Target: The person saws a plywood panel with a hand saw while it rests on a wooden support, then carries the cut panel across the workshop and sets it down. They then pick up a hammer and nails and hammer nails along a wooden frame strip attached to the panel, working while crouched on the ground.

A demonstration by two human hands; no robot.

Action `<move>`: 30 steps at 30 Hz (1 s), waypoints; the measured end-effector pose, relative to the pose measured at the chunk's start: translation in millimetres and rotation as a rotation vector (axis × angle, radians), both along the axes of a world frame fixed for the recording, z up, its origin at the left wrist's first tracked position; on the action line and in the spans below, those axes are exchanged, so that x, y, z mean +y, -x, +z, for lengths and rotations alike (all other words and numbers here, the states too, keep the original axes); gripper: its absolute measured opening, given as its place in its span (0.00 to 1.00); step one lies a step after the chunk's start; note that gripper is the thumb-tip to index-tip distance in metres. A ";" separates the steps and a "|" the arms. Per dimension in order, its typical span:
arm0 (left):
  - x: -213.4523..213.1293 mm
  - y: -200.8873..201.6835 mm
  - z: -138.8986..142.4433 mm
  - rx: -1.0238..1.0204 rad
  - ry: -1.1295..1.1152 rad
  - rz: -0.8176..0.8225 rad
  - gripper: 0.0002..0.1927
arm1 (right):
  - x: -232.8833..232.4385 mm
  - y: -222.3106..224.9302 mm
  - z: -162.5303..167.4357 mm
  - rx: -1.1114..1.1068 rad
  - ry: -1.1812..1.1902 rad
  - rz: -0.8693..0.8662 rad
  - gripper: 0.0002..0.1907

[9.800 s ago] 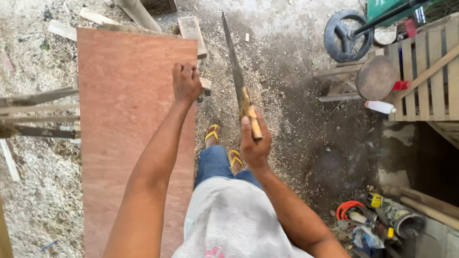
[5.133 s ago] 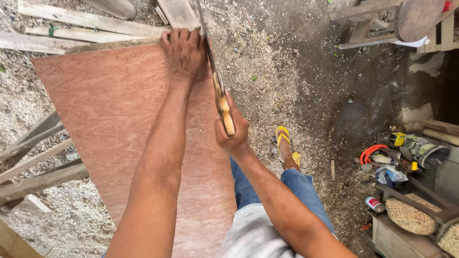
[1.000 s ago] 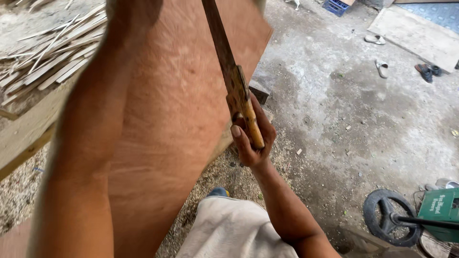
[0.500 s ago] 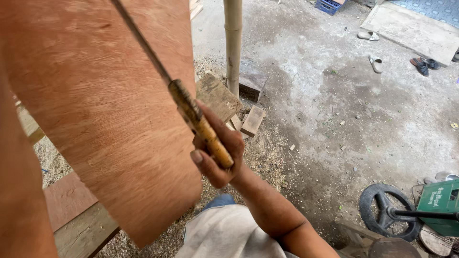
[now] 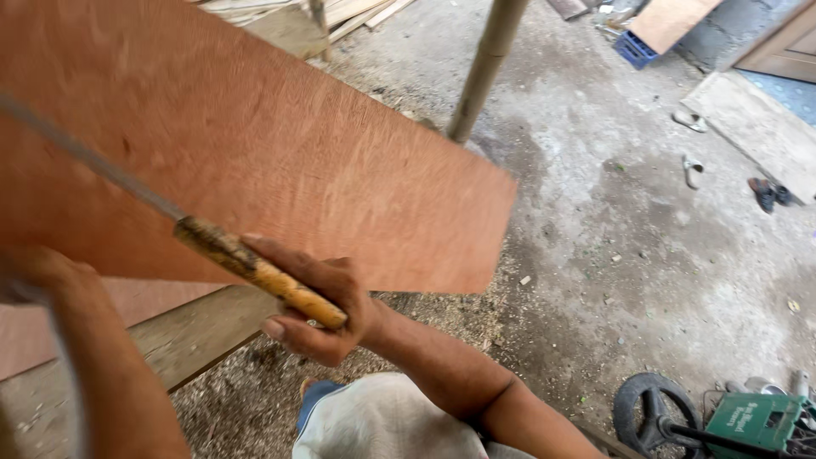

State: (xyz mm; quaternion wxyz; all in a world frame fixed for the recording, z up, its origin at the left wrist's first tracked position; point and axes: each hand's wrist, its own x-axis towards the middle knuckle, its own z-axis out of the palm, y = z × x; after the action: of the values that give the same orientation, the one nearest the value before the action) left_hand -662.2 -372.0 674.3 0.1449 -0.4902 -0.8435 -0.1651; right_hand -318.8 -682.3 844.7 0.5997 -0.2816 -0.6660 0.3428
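Plywood sheet [image 5: 280, 161]: we had the big reddish panel lifted and tilted across most of our view, its lower right corner hanging over the sawdust-strewn floor [image 5: 612, 255].
Progress: we judged the sheet already raised off its rest and in mid-carry; no fresh cut showed along the edges we could see, and setting it down looked yet to be done.
Wooden beam [image 5: 195, 331]: it ran under the panel, just left of our knee.
Pole [image 5: 484, 68]: it stood upright behind the sheet's far edge.
Left hand [image 5: 38, 272]: blurred at the panel's lower edge, so we couldn't tell its grip.
Right hand [image 5: 319, 306]: clenched round the wooden handle of the handsaw [image 5: 255, 272], blade slanting up-left across the sheet.
Green power tool [image 5: 748, 421]: parked bottom right, well apart.
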 end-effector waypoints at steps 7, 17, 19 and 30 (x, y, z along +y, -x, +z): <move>-92.4 119.2 -101.9 0.132 0.783 0.232 0.40 | 94.2 176.3 -56.2 -0.139 0.244 0.268 0.33; -104.2 167.1 -117.8 -0.974 0.014 0.540 0.30 | 165.2 321.2 -135.7 -0.022 0.280 0.555 0.21; -104.3 167.7 -128.2 -1.203 -0.202 0.685 0.27 | 179.2 315.9 -139.8 -0.085 0.446 0.539 0.23; -112.6 194.8 -130.2 -1.505 -0.729 1.121 0.34 | 230.3 320.9 -144.5 -0.008 0.657 0.891 0.25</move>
State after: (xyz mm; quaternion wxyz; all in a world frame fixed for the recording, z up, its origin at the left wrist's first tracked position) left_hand -857.0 -484.6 544.2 -0.2279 0.2835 -0.7226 -0.5878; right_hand -639.7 -452.1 700.2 0.2748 -0.1461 -0.5810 0.7520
